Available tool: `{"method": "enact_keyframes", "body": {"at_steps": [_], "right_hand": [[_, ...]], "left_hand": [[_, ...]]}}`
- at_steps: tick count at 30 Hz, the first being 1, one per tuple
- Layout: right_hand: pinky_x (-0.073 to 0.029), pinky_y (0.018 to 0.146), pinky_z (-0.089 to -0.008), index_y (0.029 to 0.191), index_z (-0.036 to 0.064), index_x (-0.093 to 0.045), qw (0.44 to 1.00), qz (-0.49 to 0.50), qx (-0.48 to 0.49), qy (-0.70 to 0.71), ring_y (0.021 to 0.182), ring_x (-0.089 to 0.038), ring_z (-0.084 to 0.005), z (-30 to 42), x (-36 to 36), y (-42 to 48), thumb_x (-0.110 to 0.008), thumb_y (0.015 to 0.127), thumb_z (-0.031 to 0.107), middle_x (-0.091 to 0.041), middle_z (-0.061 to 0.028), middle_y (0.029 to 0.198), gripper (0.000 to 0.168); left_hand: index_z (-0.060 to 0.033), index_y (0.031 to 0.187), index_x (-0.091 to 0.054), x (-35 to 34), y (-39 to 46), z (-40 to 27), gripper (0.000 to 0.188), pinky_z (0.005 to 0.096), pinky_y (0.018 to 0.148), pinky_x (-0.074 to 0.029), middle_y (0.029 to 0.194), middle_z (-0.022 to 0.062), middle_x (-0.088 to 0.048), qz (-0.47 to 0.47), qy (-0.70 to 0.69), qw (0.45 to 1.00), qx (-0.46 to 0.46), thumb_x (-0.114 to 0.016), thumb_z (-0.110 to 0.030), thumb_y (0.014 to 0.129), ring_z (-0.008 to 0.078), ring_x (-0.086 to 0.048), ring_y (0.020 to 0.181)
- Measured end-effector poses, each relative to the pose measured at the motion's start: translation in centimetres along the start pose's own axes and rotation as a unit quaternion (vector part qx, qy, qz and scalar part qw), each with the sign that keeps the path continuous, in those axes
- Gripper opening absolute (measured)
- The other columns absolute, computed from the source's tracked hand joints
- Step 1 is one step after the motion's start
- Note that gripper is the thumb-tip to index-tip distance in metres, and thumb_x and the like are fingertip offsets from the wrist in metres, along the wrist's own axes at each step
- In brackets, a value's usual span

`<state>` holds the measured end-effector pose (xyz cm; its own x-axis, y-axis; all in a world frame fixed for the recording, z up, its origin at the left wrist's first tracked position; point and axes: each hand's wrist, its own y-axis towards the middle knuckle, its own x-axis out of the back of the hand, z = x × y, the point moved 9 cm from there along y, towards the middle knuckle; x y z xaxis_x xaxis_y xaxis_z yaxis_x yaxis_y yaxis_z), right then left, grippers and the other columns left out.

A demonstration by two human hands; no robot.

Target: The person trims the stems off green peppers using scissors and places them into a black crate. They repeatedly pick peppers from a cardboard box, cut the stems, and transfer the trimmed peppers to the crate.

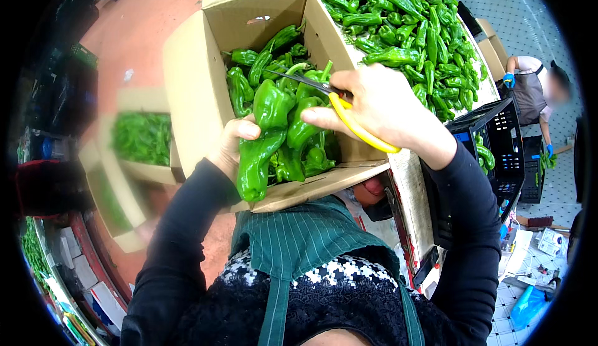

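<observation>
My left hand (230, 141) cradles several large green peppers (270, 133) above an open cardboard box (261, 16); its thumb shows at their left side, while most fingers are hidden. In my right hand (380, 103) is a pair of scissors with yellow handles (364, 131). Their dark blades point left, among the stems at the top of the held peppers. Whether the blades touch a stem I cannot tell. More green peppers (254, 61) lie inside the box, whose near flap (317, 184) folds out toward my green striped apron (308, 243).
A heap of green peppers (420, 32) covers the table on the right. Black plastic crates (502, 140) stand beyond my right arm, near a person in blue gloves (528, 86). At left, a blurred cardboard box (145, 174) holds green produce above the reddish floor (140, 42).
</observation>
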<state>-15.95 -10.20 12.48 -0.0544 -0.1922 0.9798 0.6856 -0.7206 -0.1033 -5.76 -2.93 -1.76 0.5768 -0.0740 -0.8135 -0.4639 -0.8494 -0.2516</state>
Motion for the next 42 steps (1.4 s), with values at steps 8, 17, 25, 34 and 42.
{"method": "enact_keyframes", "body": {"at_steps": [8,17,25,34,42], "right_hand": [[-0.05,0.052,-0.0406,0.061,0.004,-0.063,0.991,-0.124,0.04,-0.009,0.053,-0.061,-0.0348,0.1,0.8,-0.4,-0.069,0.077,0.06,-0.056,-0.0147,0.052,0.058],[-0.045,0.057,-0.0449,0.075,0.001,-0.055,0.931,-0.095,-0.352,0.027,0.066,-0.059,-0.0415,-16.7,-7.9,-19.5,-0.075,0.078,0.033,-0.058,-0.0209,0.066,0.038],[-0.05,0.077,-0.0497,0.095,0.003,-0.057,0.906,-0.068,-0.416,-0.03,0.089,-0.062,-0.0421,-23.2,-18.5,-31.7,-0.06,0.076,0.008,-0.064,-0.021,0.097,0.019],[-0.052,0.065,-0.0324,0.112,-0.001,-0.063,0.863,-0.257,-0.313,0.302,0.067,-0.064,-0.019,-13.3,-8.7,-21.9,-0.071,0.081,0.015,-0.066,-0.0128,0.086,0.035],[-0.054,0.064,-0.0267,0.118,-0.007,-0.057,0.723,-0.281,-0.068,0.627,0.073,-0.067,-0.0159,-3.2,-9.3,-12.3,-0.076,0.08,0.016,-0.068,-0.0159,0.095,0.048]], "left_hand": [[-0.0034,0.133,-0.048,2.4,0.3,0.4,0.085,0.0366,0.1,-0.043,0.123,0.0141,-0.058,0.008,-0.016,1.0,-0.023,-0.074,-0.029,0.057,0.0272,-0.056,0.112],[-0.0071,0.141,-0.039,1.7,1.3,-1.9,0.094,0.0552,0.1,-0.043,0.136,0.0203,-0.048,0.127,-0.087,0.974,-0.167,-0.076,-0.052,0.066,0.0346,-0.051,0.12],[-0.0071,0.147,-0.032,-1.6,2.3,-3.7,0.093,0.058,0.11,-0.033,0.149,0.0229,-0.032,0.278,-0.175,0.93,-0.167,-0.078,-0.044,0.074,0.0368,-0.028,0.141],[-0.0055,0.148,-0.029,-5.2,3.4,-2.8,0.096,0.0533,0.114,-0.028,0.15,0.0269,-0.028,0.344,-0.18,0.899,-0.203,-0.081,-0.037,0.072,0.0411,-0.027,0.14],[-0.0082,0.149,-0.028,-8.0,4.1,-1.6,0.099,0.0607,0.11,-0.029,0.149,0.0281,-0.029,0.34,-0.137,0.889,-0.274,-0.076,-0.05,0.074,0.0402,-0.03,0.138]]}}
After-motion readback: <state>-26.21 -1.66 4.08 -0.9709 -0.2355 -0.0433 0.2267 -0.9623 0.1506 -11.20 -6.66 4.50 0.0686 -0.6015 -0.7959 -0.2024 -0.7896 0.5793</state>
